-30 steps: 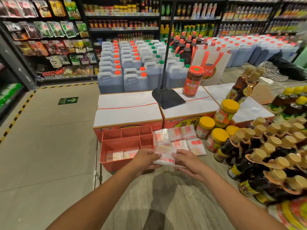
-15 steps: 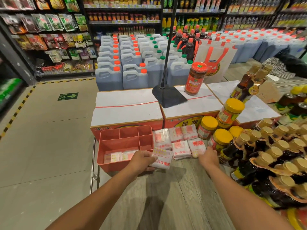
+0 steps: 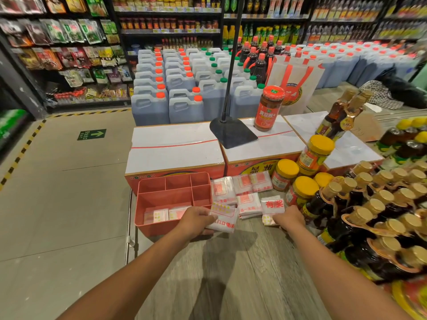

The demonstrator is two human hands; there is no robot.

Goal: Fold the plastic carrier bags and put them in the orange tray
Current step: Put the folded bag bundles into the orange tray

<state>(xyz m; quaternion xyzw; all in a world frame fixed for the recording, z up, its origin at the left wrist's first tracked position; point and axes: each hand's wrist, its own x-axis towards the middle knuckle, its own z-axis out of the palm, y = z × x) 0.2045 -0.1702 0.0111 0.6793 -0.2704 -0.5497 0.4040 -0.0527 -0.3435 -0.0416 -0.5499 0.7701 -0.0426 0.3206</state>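
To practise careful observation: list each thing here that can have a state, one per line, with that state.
Left hand, grips held bag.
Held bag, folded, beside tray, not yet in.
Right hand, on rightmost bag; grip unclear.
Rightmost bag, folded, flat on table.
Tray bags, two, folded, in front compartment.
Red-lid jar, upright, closed.
Yellow-lid jars, closed.

Tray (image 3: pixel 161 224) showing plain salmon orange, folded carrier bags (image 3: pixel 225 218) showing white with red print and yellow dots, jar lids (image 3: pixel 287 168) showing yellow, tabletop (image 3: pixel 242 273) showing grey wood grain, floor tape (image 3: pixel 22 153) running in yellow-and-black stripes, cloth (image 3: pixel 379 93) showing black-and-white check
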